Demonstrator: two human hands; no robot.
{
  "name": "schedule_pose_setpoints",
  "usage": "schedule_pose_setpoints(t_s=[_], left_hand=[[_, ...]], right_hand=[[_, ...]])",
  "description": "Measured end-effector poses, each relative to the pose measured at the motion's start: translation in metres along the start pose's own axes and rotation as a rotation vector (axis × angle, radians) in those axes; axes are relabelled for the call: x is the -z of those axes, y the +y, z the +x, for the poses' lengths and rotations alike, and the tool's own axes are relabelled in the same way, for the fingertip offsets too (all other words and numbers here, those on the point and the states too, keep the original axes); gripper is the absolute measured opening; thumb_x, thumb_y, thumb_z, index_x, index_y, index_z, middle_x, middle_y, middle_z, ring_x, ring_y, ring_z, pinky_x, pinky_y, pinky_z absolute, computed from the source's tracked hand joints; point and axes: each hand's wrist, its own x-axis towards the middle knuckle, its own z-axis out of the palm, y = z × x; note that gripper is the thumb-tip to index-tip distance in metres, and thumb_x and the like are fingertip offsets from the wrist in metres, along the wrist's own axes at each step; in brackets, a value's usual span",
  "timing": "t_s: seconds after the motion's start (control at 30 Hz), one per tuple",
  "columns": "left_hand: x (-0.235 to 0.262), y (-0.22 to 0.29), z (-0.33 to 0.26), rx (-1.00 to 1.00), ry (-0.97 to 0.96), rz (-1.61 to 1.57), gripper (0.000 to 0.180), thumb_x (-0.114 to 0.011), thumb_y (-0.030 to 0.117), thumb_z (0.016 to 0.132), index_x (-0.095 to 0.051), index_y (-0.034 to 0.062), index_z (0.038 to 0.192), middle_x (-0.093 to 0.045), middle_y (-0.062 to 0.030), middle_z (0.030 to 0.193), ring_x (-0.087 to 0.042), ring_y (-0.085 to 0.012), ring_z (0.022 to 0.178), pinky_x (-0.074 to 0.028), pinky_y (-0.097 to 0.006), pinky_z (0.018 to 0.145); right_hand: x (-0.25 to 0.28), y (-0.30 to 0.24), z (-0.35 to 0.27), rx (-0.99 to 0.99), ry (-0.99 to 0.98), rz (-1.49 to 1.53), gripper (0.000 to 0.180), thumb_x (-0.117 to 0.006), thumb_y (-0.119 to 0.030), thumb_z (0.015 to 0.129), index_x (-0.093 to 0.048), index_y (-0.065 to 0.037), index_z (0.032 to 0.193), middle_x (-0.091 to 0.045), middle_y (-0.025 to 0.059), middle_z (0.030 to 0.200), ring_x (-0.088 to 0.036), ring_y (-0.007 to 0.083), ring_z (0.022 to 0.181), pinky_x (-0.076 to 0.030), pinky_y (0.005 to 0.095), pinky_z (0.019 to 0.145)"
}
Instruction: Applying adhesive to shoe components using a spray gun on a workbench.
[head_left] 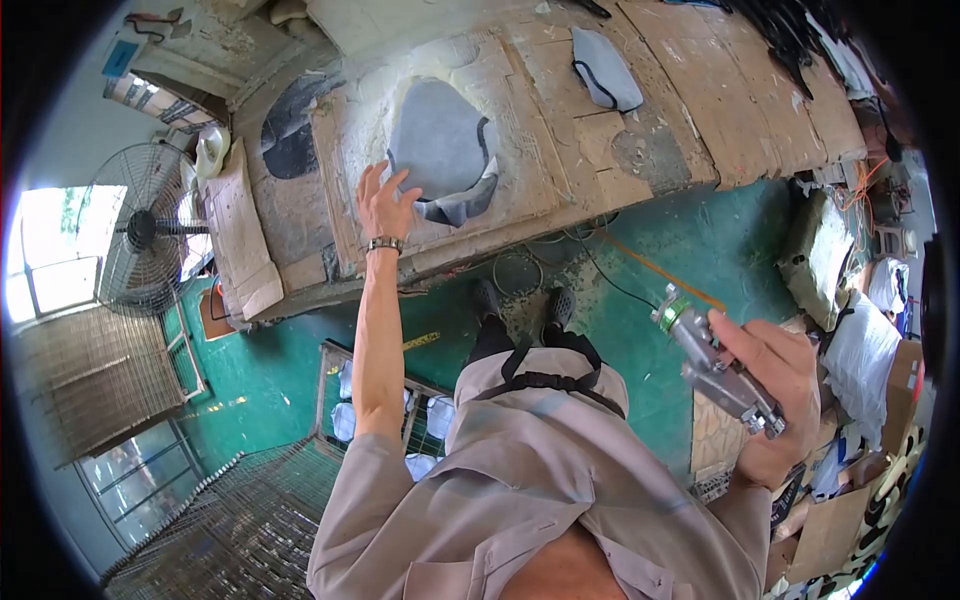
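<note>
Grey fabric piece (440, 150) lies on the far cardboard-covered bench (640, 130); left hand (386, 203) spread wide, fingertips at its left edge. Right hand (775, 385) grips a metal spray gun (715, 365), near right. Flatten the piece before spraying, keep the nozzle off the fingers. Trigger hidden, hose hard to trace

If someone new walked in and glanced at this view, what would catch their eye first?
Probably the left hand, fingers spread, reaching to the grey fabric piece lying on the cardboard-covered workbench at top centre. Next, the metal spray gun gripped in the right hand at the right, above the green floor. A big standing fan sits at the far left.
</note>
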Motion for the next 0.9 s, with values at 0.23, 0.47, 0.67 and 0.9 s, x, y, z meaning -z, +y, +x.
schedule_pose_setpoints(t_s=[0.23,0.47,0.67,0.9], left_hand=[[-0.007,0.005,0.017,-0.057,-0.062,0.055,0.034,-0.085,0.019,0.073,-0.079,0.0164,0.106,-0.064,-0.0028,0.135,-0.05,-0.0301,0.138,-0.039,-0.047,0.113],[0.008,0.024,0.023,-0.166,-0.172,0.037,0.037,-0.085,0.022,0.072,-0.079,0.014,0.108,-0.064,-0.0039,0.136,-0.049,-0.0301,0.14,-0.038,-0.048,0.114],[0.009,0.019,0.036,-0.28,-0.123,0.081,0.021,-0.085,0.019,0.066,-0.081,0.0112,0.084,-0.068,-0.0022,0.123,-0.052,-0.0269,0.135,-0.04,-0.047,0.112],[0.016,0.025,0.078,-0.264,-0.198,0.04,0.012,-0.084,0.017,0.064,-0.081,0.0139,0.075,-0.068,0.0006,0.109,-0.058,-0.0238,0.123,-0.042,-0.043,0.107]], right_hand=[[-0.001,0.023,-0.028,-0.158,0.061,0.086,0.061,-0.07,-0.031,0.081,-0.067,-0.001,0.133,-0.066,0.0143,0.083,-0.068,0.0301,0.073,-0.051,0.0351,0.068],[-0.012,0.038,-0.038,-0.126,-0.072,0.261,0.073,-0.063,-0.044,0.084,-0.059,0.003,0.14,-0.068,0.0186,0.092,-0.069,0.0366,0.081,-0.054,0.0392,0.074],[-0.018,0.039,-0.042,-0.125,0.026,0.347,0.073,-0.065,-0.039,0.08,-0.061,0.007,0.136,-0.067,0.0182,0.089,-0.069,0.0357,0.078,-0.053,0.0379,0.073],[-0.012,0.034,-0.048,-0.103,0.023,0.356,0.066,-0.068,-0.034,0.081,-0.065,0.004,0.135,-0.065,0.0165,0.083,-0.067,0.0311,0.07,-0.05,0.0349,0.063]])
